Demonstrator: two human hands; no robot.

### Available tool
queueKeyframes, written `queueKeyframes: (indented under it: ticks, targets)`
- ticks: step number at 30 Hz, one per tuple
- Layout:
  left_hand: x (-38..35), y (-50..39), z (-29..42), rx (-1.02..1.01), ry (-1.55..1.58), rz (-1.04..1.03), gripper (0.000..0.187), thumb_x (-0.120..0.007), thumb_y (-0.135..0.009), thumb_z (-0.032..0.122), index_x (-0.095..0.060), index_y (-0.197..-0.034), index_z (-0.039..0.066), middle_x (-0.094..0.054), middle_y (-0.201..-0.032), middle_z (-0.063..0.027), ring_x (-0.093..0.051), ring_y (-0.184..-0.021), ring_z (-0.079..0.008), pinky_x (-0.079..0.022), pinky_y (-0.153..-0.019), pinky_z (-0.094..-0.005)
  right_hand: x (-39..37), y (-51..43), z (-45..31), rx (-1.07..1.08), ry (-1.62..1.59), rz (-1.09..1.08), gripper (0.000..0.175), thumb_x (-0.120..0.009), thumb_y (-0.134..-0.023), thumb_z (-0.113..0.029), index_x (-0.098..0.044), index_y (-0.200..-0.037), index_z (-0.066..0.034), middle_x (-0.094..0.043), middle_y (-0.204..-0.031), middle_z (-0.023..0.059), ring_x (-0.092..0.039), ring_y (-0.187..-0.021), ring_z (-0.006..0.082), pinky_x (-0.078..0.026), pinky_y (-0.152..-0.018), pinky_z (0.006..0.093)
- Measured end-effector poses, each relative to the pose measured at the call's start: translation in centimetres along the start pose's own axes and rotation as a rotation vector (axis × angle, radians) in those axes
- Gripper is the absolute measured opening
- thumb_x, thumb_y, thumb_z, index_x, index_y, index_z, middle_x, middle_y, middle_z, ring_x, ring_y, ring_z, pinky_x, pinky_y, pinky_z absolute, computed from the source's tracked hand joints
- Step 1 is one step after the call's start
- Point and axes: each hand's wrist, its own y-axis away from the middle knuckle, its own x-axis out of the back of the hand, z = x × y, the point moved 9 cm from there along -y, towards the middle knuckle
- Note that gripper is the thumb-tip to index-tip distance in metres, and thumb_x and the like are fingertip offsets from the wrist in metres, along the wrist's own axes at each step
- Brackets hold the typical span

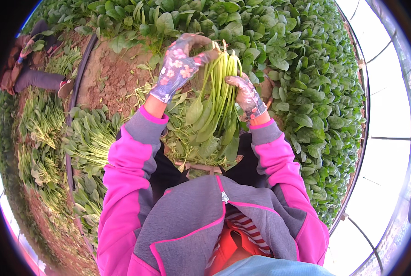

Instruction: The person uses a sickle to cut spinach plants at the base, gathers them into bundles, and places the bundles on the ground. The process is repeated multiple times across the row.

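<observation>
A bunch of leafy spinach (222,79) hangs in front of me, pale roots up and leaves down. My right hand (248,96), in a floral-print glove, grips its stems from the right side. My left hand (181,67), in a matching glove, has thumb and finger at the root ends, pinching them from the left. A thin curved item (270,82) shows behind my right hand; what it is cannot be made out. Below the bunch, loose leaves and stems (177,134) litter the ground between my knees.
Dense standing spinach (315,103) grows ahead and to the right. Cut spinach (95,138) lies in piles on my left, beside a black hose (76,89). Bare reddish soil (108,76) lies front left. Another person (36,76) is at the far left. Greenhouse film (388,138) borders the right.
</observation>
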Motion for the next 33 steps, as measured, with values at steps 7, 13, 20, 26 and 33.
queueKeyframes:
  ticks: [7, 13, 20, 26, 33]
  targets:
    - [-0.8, -0.1, 0.2, -0.116, -0.028, 0.017, 0.018, -0.073, -0.07, 0.019, -0.068, -0.083, 0.006, -0.061, -0.109, -0.0112, -0.058, -0.099, -0.0285, -0.046, -0.085, -0.0385, 0.1, 0.0, 0.3, -0.07, 0.169, 0.08, 0.024, -0.05, -0.088, -0.01, -0.062, -0.109, -0.0077, -0.065, -0.109, 0.0068, -0.058, -0.105, 0.0202, -0.033, -0.104, 0.0356]
    - [1.2, -0.3, 0.8, -0.162, 0.165, 0.106, 0.03, -0.059, -0.084, 0.023, -0.058, -0.105, 0.002, -0.061, -0.08, -0.0078, -0.059, -0.073, -0.0163, -0.046, -0.063, -0.0279, -0.7, 0.3, -0.5, -0.103, -0.208, 0.068, 0.017, -0.057, -0.081, -0.006, -0.063, -0.096, -0.001, -0.066, -0.101, 0.0114, -0.062, -0.096, 0.0225, -0.049, -0.088, 0.0348]
    - [4.5, -0.2, -1.3, -0.151, -0.261, 0.161, 0.022, -0.067, -0.078, 0.02, -0.066, -0.096, 0.007, -0.064, -0.086, -0.0106, -0.063, -0.083, -0.0255, -0.049, -0.078, -0.0367, -1.5, 0.2, -2.7, -0.101, -0.538, 0.037, 0.03, -0.054, -0.081, -0.009, -0.056, -0.109, 0.0044, -0.062, -0.107, 0.0178, -0.061, -0.1, 0.0301, -0.048, -0.092, 0.0423]
    - [0.8, -0.3, -3.6, 0.199, 0.254, -0.015, 0.025, -0.068, -0.085, 0.021, -0.065, -0.102, 0.004, -0.065, -0.09, -0.001, -0.058, -0.079, -0.0079, -0.047, -0.072, -0.023, -2.5, -0.8, -3.9, -0.049, -0.547, -0.023, 0.045, -0.052, -0.081, -0.014, -0.05, -0.12, 0.0092, -0.061, -0.112, 0.0209, -0.06, -0.104, 0.0329, -0.047, -0.094, 0.0438]
    - [-0.8, 0.0, -3.2, 0.183, 0.272, -0.111, 0.022, -0.069, -0.083, 0.019, -0.066, -0.099, 0.004, -0.066, -0.088, -0.0001, -0.057, -0.078, -0.0078, -0.047, -0.071, -0.0229, -1.1, -0.2, -5.5, 0.054, -0.526, 0.014, 0.038, -0.052, -0.083, -0.011, -0.053, -0.116, 0.0093, -0.06, -0.113, 0.02, -0.061, -0.103, 0.0309, -0.048, -0.094, 0.0453]
